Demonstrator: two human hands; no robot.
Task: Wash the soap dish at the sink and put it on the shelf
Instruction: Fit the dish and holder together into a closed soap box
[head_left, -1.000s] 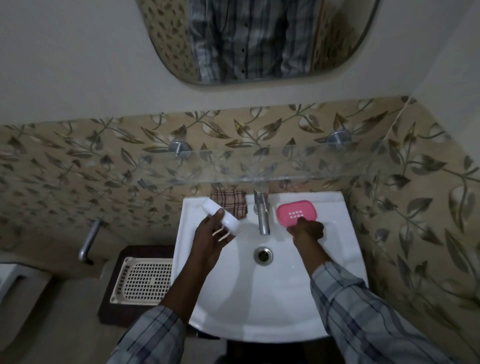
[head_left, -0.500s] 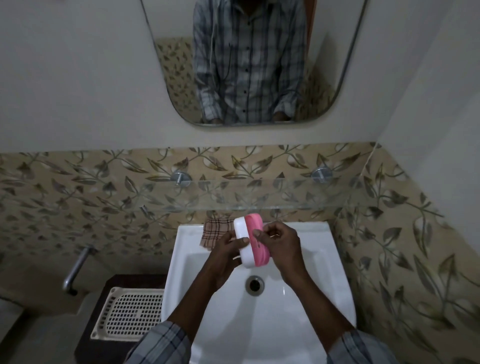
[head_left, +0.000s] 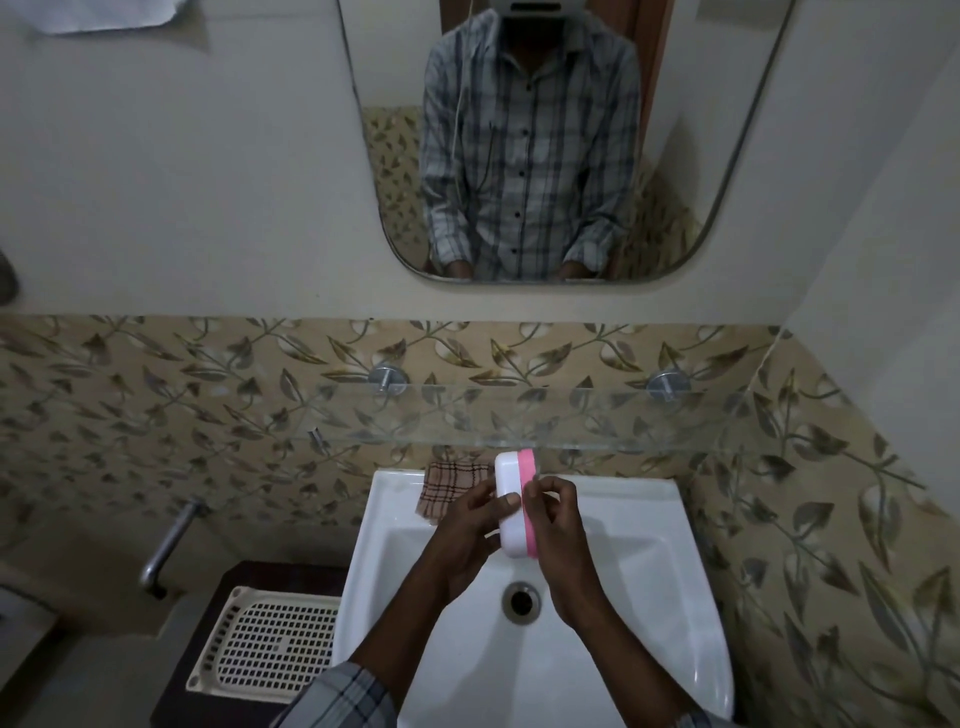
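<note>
The soap dish (head_left: 511, 499) has a white base and a pink tray, pressed together on edge above the white sink (head_left: 649, 571). My left hand (head_left: 467, 525) grips the white half from the left, thumb across its face. My right hand (head_left: 558, 525) pinches the pink half from the right. Just above the dish runs the glass shelf (head_left: 597, 421), held on two metal wall pegs. The tap is hidden behind the dish and my hands.
A checked cloth (head_left: 447, 491) lies on the sink's back left corner. The drain (head_left: 521, 600) is below my hands. A cream slatted tray (head_left: 270, 647) sits on a dark stand to the left, near a metal pipe (head_left: 169, 545). A mirror (head_left: 545, 140) hangs above.
My right hand picked the pink tray up from the sink's back edge and joined it to the white base in my left hand. The pair now sits upright; my view has tilted upward.
</note>
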